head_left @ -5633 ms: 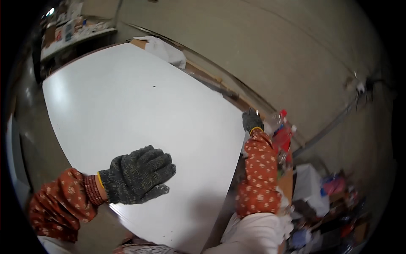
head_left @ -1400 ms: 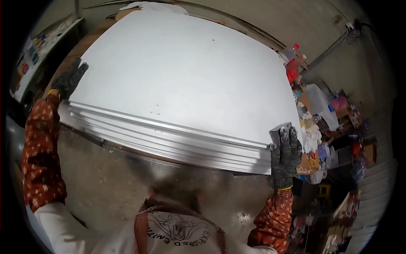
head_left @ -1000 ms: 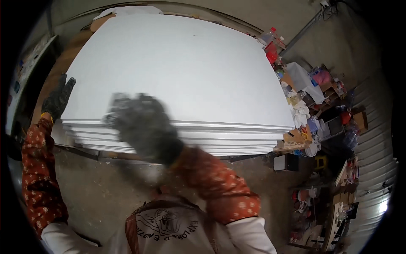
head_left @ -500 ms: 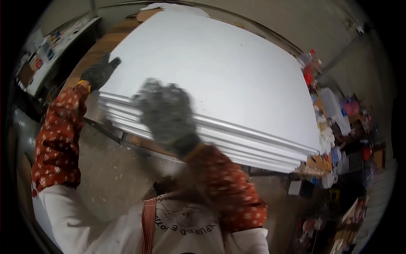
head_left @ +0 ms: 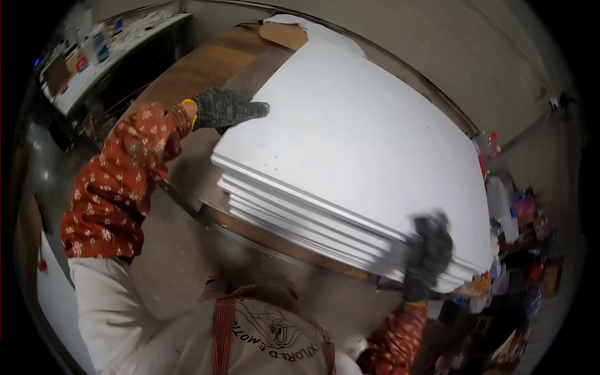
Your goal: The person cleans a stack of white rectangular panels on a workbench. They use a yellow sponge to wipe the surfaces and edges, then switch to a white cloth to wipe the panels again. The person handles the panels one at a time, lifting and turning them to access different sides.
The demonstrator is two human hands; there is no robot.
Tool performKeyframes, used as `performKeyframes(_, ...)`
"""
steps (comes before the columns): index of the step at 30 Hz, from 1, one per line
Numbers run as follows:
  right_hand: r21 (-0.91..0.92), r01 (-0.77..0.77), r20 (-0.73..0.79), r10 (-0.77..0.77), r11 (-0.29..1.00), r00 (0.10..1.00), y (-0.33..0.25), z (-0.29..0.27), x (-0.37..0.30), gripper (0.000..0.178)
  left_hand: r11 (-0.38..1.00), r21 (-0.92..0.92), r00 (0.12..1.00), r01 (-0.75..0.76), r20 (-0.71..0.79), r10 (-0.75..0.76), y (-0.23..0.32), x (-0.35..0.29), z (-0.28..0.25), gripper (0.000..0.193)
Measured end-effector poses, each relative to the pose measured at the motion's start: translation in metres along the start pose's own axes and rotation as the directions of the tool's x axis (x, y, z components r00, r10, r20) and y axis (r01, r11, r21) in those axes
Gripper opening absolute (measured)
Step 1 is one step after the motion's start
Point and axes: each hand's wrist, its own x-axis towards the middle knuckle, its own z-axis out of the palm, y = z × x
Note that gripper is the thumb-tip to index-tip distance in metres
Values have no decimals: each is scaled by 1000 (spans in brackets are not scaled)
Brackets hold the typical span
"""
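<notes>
With white panels (head_left: 369, 144) stacked on the table (head_left: 194, 74), the right hand (head_left: 430, 250), grip too blurred to tell, has been shifted toward the table's right, work there being suggested, the left hand (head_left: 224, 109) laid unclenched across the panels' left edge

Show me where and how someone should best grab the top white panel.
I'd pinch the top white panel by its front-left corner, coming from the person's left: it lies flat and broad, no handle shows, and that corner seems to jut past the panels below.
</notes>
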Motion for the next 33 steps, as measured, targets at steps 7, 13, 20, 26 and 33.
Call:
performKeyframes(7,343,300,3,-321,890,947,-200,-12,85,41,902,-112,905,-416,42,423,53,19,7,42)
performKeyframes(13,160,-290,58,285,943,957,-43,-82,-10,33,754,-232,788,-615,-217,576,62,-12,5,45)
performKeyframes(20,134,274,115,-290,952,950,-200,-37,53,55,618,-738,888,-269,59,456,91,-30,0,59)
performKeyframes(26,87,416,162,-425,905,891,-160,-58,58,44,528,-806,903,-267,-19,429,69,-39,2,57)
performKeyframes(33,425,408,130,-500,808,856,-194,-47,109,39,649,-262,697,-714,-359,621,52,-7,22,40)
